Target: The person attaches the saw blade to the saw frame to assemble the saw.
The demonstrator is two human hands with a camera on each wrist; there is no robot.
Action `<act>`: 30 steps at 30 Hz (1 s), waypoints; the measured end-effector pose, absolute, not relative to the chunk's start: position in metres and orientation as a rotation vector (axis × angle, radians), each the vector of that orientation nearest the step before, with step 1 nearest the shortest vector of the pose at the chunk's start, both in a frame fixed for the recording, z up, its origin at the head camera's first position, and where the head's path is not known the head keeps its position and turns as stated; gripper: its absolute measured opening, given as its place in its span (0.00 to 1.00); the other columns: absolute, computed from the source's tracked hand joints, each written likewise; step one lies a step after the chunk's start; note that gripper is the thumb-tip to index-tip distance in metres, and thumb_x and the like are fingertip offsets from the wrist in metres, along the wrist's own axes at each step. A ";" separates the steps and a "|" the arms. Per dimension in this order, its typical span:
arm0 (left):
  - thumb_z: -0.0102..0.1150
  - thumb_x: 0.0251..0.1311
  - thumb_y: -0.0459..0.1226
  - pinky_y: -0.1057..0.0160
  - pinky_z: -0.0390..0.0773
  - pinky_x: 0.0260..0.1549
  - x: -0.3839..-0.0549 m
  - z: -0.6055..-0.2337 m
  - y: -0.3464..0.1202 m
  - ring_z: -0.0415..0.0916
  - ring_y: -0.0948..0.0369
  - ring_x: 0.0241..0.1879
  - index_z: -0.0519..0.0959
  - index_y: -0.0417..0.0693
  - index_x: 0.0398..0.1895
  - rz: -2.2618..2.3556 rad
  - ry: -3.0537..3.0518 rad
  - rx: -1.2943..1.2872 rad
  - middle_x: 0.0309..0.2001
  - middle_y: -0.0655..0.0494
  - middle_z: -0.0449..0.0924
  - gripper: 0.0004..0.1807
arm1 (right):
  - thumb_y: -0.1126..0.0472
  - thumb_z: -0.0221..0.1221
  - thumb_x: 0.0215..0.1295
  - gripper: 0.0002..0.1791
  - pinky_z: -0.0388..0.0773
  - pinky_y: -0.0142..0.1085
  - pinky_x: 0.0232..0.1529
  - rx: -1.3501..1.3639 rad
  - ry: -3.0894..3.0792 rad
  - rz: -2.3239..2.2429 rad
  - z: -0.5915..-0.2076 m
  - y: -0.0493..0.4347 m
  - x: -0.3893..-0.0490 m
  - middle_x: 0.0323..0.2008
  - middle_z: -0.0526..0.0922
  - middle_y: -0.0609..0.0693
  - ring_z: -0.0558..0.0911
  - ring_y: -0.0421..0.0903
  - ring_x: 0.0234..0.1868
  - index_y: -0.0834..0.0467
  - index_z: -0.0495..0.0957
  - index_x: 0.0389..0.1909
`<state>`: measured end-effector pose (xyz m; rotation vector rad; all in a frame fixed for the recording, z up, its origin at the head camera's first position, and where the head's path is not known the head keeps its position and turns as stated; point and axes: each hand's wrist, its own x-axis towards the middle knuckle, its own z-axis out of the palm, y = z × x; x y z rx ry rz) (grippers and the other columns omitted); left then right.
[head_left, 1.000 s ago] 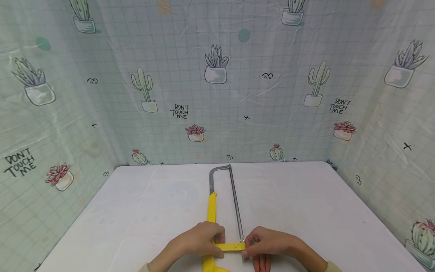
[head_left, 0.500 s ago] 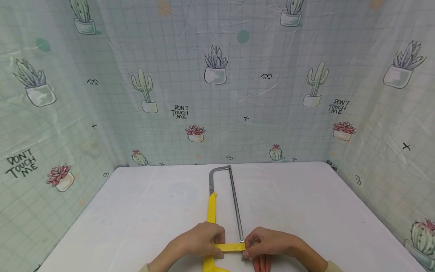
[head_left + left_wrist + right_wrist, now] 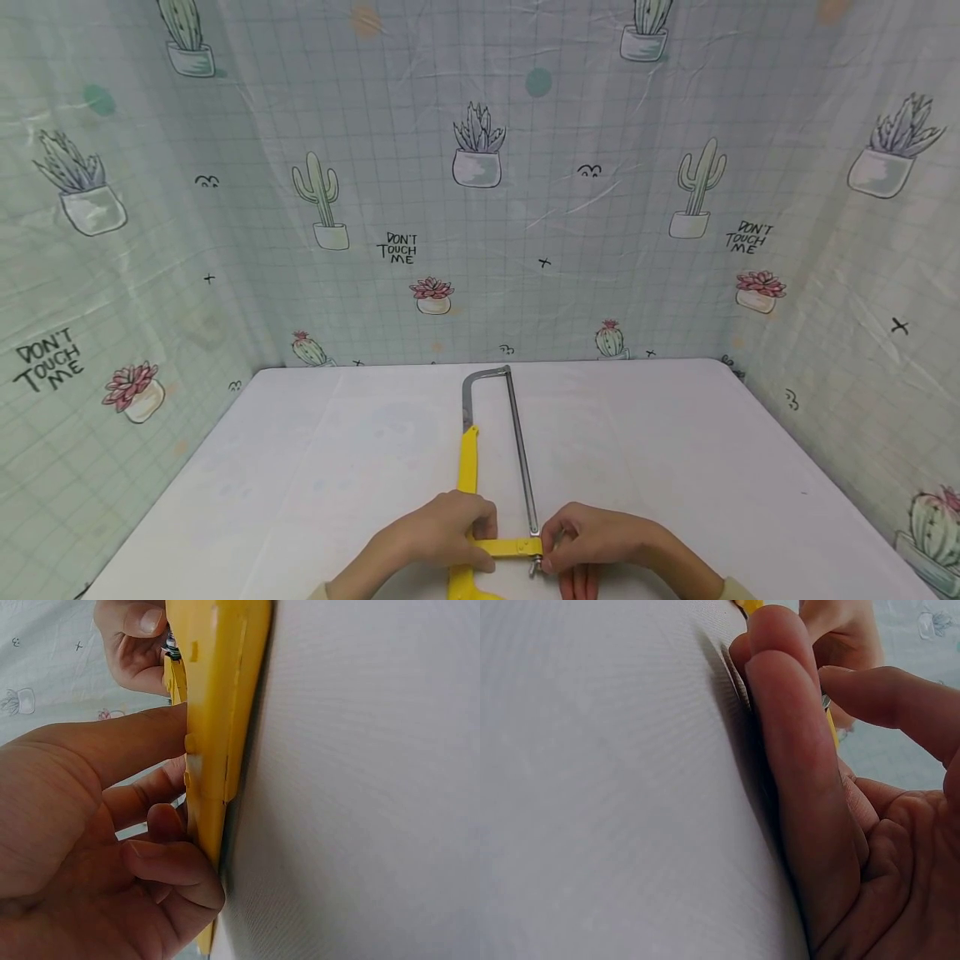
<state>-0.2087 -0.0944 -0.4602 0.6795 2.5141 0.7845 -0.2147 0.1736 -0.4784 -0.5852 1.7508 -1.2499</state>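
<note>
A hacksaw (image 3: 468,462) with a yellow and grey frame lies on the white table, its far end pointing away from me. Its thin blade (image 3: 521,450) runs along the right side. My left hand (image 3: 450,529) grips the yellow frame near the handle, thumb and fingers at its cross arm. At the blade's near end a small metal wing nut (image 3: 536,567) sticks out below that arm. My right hand (image 3: 596,533) pinches at the wing nut with thumb and forefinger, the thumb tip at its right side. The lower fingers (image 3: 802,750) of that hand rest along the table.
The white tabletop (image 3: 675,442) stretches out around the saw. A cactus-printed cloth (image 3: 480,250) stands as a wall behind the table and along both sides.
The right thumb tip has shifted slightly right, so more of the wing nut shows, and its wings stand at a different angle. The left hand and the hacksaw stay in place.
</note>
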 end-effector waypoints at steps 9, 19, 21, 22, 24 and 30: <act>0.78 0.52 0.42 0.69 0.73 0.30 -0.208 -0.458 -0.093 0.70 0.69 0.27 0.80 0.59 0.30 0.781 2.517 0.676 0.29 0.68 0.78 0.12 | 0.60 0.60 0.70 0.04 0.76 0.24 0.21 -0.587 1.751 -1.257 -0.479 0.175 -0.215 0.21 0.85 0.44 0.80 0.32 0.16 0.55 0.81 0.37; 0.78 0.51 0.41 0.70 0.73 0.31 -0.207 -0.456 -0.093 0.70 0.69 0.27 0.80 0.59 0.29 0.790 2.523 0.690 0.27 0.68 0.77 0.12 | 0.61 0.60 0.69 0.03 0.76 0.24 0.20 -0.608 1.731 -1.267 -0.481 0.175 -0.216 0.20 0.84 0.44 0.80 0.32 0.16 0.56 0.82 0.38; 0.78 0.51 0.41 0.70 0.74 0.31 -0.207 -0.456 -0.093 0.70 0.70 0.27 0.80 0.59 0.29 0.791 2.526 0.695 0.27 0.68 0.77 0.12 | 0.62 0.61 0.69 0.03 0.76 0.24 0.20 -0.607 1.731 -1.267 -0.481 0.175 -0.216 0.20 0.84 0.44 0.80 0.31 0.16 0.56 0.82 0.38; 0.78 0.51 0.41 0.70 0.74 0.31 -0.207 -0.456 -0.093 0.70 0.70 0.27 0.80 0.59 0.29 0.790 2.528 0.698 0.27 0.68 0.77 0.12 | 0.61 0.61 0.69 0.03 0.76 0.24 0.20 -0.608 1.731 -1.268 -0.481 0.175 -0.216 0.20 0.84 0.44 0.80 0.31 0.16 0.57 0.82 0.38; 0.78 0.52 0.41 0.70 0.74 0.30 -0.207 -0.456 -0.093 0.70 0.70 0.27 0.80 0.59 0.29 0.788 2.529 0.699 0.27 0.68 0.77 0.12 | 0.62 0.61 0.69 0.03 0.76 0.24 0.20 -0.607 1.728 -1.270 -0.480 0.175 -0.216 0.20 0.84 0.44 0.80 0.31 0.16 0.57 0.82 0.38; 0.78 0.52 0.41 0.70 0.74 0.31 -0.208 -0.456 -0.093 0.70 0.70 0.27 0.80 0.59 0.30 0.782 2.532 0.700 0.27 0.68 0.77 0.12 | 0.62 0.61 0.69 0.02 0.76 0.24 0.20 -0.606 1.720 -1.276 -0.479 0.174 -0.216 0.20 0.84 0.44 0.80 0.31 0.16 0.56 0.81 0.38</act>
